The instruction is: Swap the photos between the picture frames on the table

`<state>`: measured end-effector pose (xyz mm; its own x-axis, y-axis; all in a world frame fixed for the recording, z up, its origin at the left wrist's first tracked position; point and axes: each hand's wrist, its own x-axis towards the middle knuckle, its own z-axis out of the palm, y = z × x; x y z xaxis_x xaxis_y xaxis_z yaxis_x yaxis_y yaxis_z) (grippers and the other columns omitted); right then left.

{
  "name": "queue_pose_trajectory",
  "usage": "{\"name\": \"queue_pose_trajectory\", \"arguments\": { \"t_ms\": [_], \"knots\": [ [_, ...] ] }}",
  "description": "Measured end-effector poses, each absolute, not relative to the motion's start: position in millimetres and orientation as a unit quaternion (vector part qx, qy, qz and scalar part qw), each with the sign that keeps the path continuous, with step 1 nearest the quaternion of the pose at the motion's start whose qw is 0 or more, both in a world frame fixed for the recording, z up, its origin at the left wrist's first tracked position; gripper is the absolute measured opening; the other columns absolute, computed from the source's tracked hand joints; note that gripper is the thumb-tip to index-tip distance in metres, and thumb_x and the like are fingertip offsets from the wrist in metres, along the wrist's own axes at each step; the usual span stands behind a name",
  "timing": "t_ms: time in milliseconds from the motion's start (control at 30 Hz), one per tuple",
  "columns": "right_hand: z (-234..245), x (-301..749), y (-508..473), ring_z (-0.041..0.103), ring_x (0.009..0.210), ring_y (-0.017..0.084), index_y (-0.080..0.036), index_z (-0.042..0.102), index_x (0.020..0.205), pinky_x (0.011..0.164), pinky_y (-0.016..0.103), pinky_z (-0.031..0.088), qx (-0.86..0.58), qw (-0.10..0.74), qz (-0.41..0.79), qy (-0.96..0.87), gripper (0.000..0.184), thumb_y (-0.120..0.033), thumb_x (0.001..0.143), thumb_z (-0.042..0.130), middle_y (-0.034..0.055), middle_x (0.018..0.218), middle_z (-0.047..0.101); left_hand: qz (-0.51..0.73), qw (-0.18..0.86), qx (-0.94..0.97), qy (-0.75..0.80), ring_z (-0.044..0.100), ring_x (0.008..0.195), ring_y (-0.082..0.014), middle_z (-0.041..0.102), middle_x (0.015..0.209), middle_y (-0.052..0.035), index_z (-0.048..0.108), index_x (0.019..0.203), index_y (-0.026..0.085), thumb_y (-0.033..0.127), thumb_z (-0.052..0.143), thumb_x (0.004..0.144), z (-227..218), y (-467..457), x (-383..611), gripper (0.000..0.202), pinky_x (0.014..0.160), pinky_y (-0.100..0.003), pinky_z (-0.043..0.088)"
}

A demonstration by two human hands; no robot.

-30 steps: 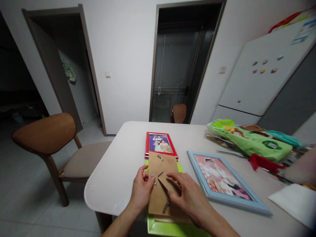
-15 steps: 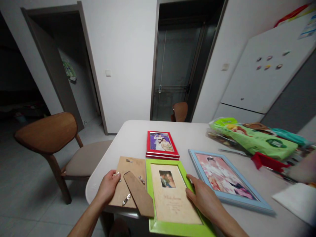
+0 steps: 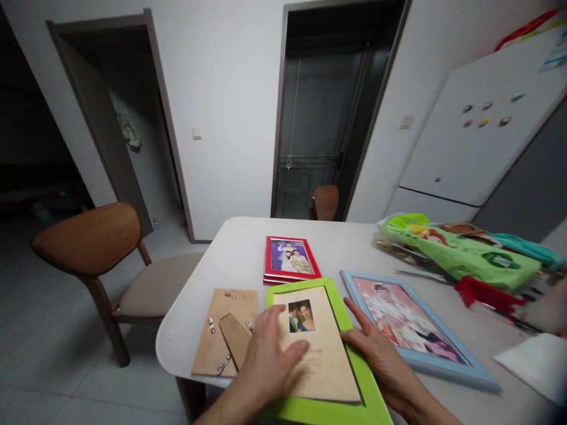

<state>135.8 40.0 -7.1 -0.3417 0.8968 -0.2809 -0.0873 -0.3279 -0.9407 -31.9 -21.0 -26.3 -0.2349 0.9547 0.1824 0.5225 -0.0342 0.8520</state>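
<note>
A green picture frame (image 3: 335, 301) lies face up before me, its near end reaching past the table's front edge. Inside it is a cream insert (image 3: 330, 366) with a small photo of two people. My left hand (image 3: 270, 357) is over the insert, thumb and fingers spread; whether it touches cannot be told. My right hand (image 3: 381, 354) grips the frame's right side, thumb on the rim and index finger stretched along the outer edge; its other fingers are hidden. To the left rests a brown backing board (image 3: 201, 348) with metal clips and a stand leg, partly behind my left hand.
Stacked red photo frames (image 3: 267, 262) lie beyond the green one. A blue photo frame (image 3: 420, 360) is at the right. Behind it sit green packaging (image 3: 478, 251), a red object (image 3: 487, 298) and white paper (image 3: 535, 366). A wooden chair (image 3: 88, 239) stands left of the table (image 3: 239, 236).
My left hand has let go of the backing board and moved right, over the cream insert. The green frame has shifted slightly away from me, and my right hand's index finger has stretched out.
</note>
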Motion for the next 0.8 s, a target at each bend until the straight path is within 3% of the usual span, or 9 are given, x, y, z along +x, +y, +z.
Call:
{"name": "queue_pose_trajectory", "arguments": {
  "t_ms": [100,200,300,400,500,567,700,800],
  "knots": [
    [1,132,39,0.062,0.065,0.018,-0.022,0.01,0.131,0.062,0.029,0.047,-0.43,0.381,0.68,-0.456,0.086,-0.028,0.06,0.058,0.0039,0.082,0.066,0.427,0.269,0.602,0.619,0.024,0.119,-0.0287,0.03,0.131,-0.011,0.029,0.125,0.013,0.036,0.06,0.06,-16,-10,15,0.076,0.099,-0.039,0.02],
    [1,132,42,0.061,0.067,0.016,-0.022,0.017,0.13,0.066,0.029,0.046,-0.437,0.383,0.665,-0.469,0.079,-0.032,0.062,0.057,0.002,0.081,0.066,0.409,0.271,0.614,0.618,0.019,0.121,-0.0293,0.025,0.133,-0.0117,0.026,0.126,0.011,0.031,0.059,0.059,-7,-2,28,0.077,0.1,-0.04,0.017],
    [-7,134,47,0.059,0.058,0.015,-0.021,0.016,0.13,0.058,0.029,0.046,-0.428,0.38,0.661,-0.485,0.077,-0.032,0.064,0.055,0.0024,0.077,0.065,0.428,0.256,0.612,0.614,0.029,0.115,-0.0267,0.035,0.125,-0.012,0.031,0.123,0.011,0.021,0.053,0.06,4,1,16,0.068,0.098,-0.037,0.023],
    [-20,139,54,0.055,0.052,0.015,-0.018,0.015,0.129,0.049,0.027,0.043,-0.459,0.379,0.631,-0.498,0.079,-0.032,0.063,0.055,0.0024,0.073,0.063,0.479,0.254,0.584,0.604,0.045,0.097,-0.0203,0.045,0.113,-0.0076,0.035,0.119,0.017,0.012,0.048,0.059,15,-1,-13,0.061,0.085,-0.03,0.037],
    [-33,147,64,0.049,0.044,0.014,-0.011,0.023,0.127,0.043,0.024,0.037,-0.525,0.344,0.542,-0.559,0.074,-0.035,0.063,0.054,-0.0042,0.051,0.054,0.532,0.267,0.515,0.617,0.05,0.073,-0.0124,0.05,0.097,-0.0037,0.038,0.114,0.019,0.007,0.044,0.057,13,-8,-53,0.058,0.068,-0.023,0.043],
    [-41,153,71,0.047,0.041,0.014,-0.007,0.031,0.123,0.042,0.024,0.034,-0.553,0.319,0.461,-0.616,0.068,-0.036,0.065,0.05,-0.0071,0.042,0.046,0.554,0.292,0.465,0.625,0.051,0.066,-0.0102,0.05,0.09,-0.0027,0.035,0.114,0.016,0.006,0.044,0.058,-1,-13,-78,0.058,0.064,-0.021,0.043],
    [-54,161,82,0.053,0.049,0.017,-0.005,0.045,0.114,0.049,0.027,0.038,-0.58,0.269,0.277,-0.717,0.057,-0.036,0.067,0.041,-0.0014,0.049,0.053,0.516,0.309,0.435,0.67,0.053,0.059,-0.0092,0.051,0.082,-0.0012,0.028,0.117,0.012,0.006,0.04,0.06,-44,-20,-107,0.058,0.053,-0.018,0.041],
    [-60,162,85,0.058,0.064,0.022,-0.003,0.047,0.112,0.061,0.031,0.042,-0.591,0.228,0.187,-0.751,0.055,-0.033,0.067,0.038,0.0072,0.065,0.062,0.485,0.275,0.444,0.701,0.053,0.06,-0.0095,0.051,0.073,0.0011,0.03,0.116,0.012,0.005,0.04,0.062,-66,-21,-111,0.056,0.053,-0.017,0.04]
  ]
}}
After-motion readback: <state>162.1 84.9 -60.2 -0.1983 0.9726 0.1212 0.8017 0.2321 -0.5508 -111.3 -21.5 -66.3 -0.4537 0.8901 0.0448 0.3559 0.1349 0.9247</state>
